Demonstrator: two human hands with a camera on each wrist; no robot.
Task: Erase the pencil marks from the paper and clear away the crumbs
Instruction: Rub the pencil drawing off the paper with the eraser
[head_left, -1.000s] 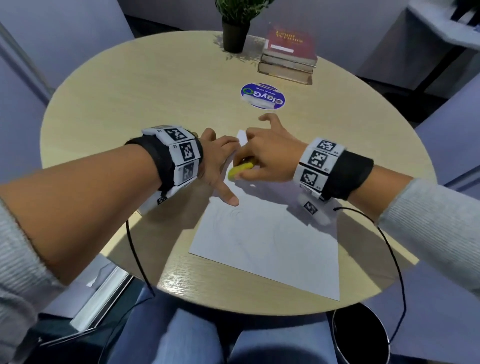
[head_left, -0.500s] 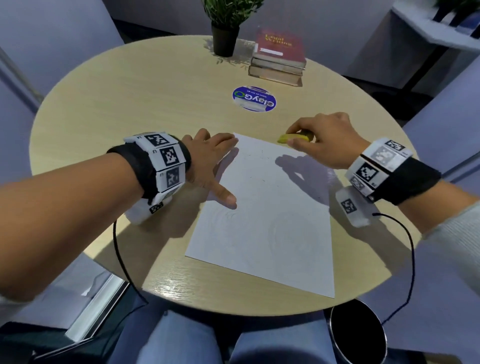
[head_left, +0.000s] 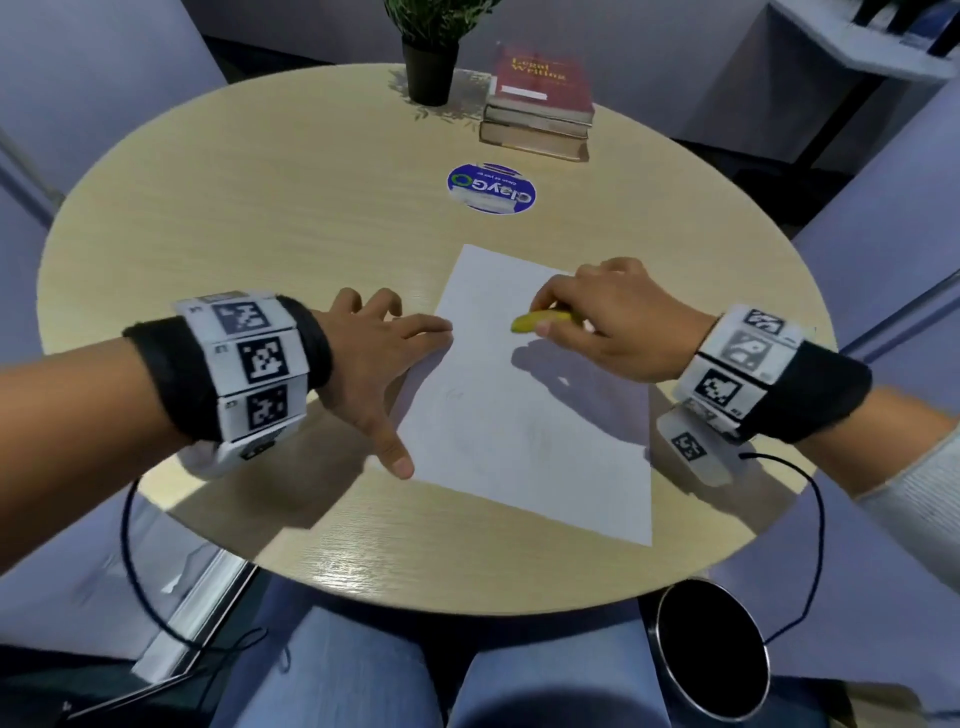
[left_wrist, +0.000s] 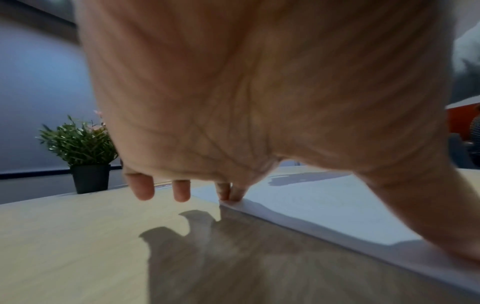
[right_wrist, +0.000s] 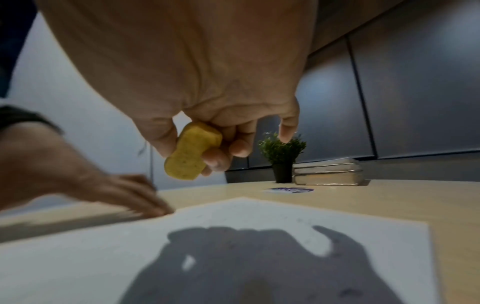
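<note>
A white sheet of paper (head_left: 524, 410) with faint pencil marks lies on the round wooden table (head_left: 260, 218). My right hand (head_left: 597, 322) pinches a yellow eraser (head_left: 537, 320) between thumb and fingers, held above the paper's upper part; in the right wrist view the eraser (right_wrist: 191, 151) hangs clear of the paper (right_wrist: 233, 246). My left hand (head_left: 374, 364) lies spread, its fingertips and thumb pressing the paper's left edge (left_wrist: 285, 218). Tiny crumbs speckle the sheet.
At the table's far side stand a potted plant (head_left: 431, 57) and a stack of books (head_left: 540, 104). A round blue sticker (head_left: 491, 188) lies beyond the paper. A black bin (head_left: 711, 649) stands on the floor at the lower right, by my knees.
My right hand with the eraser swept from the paper's top left out to its top right edge, then came back over the upper part. The left hand stayed on the left edge.
</note>
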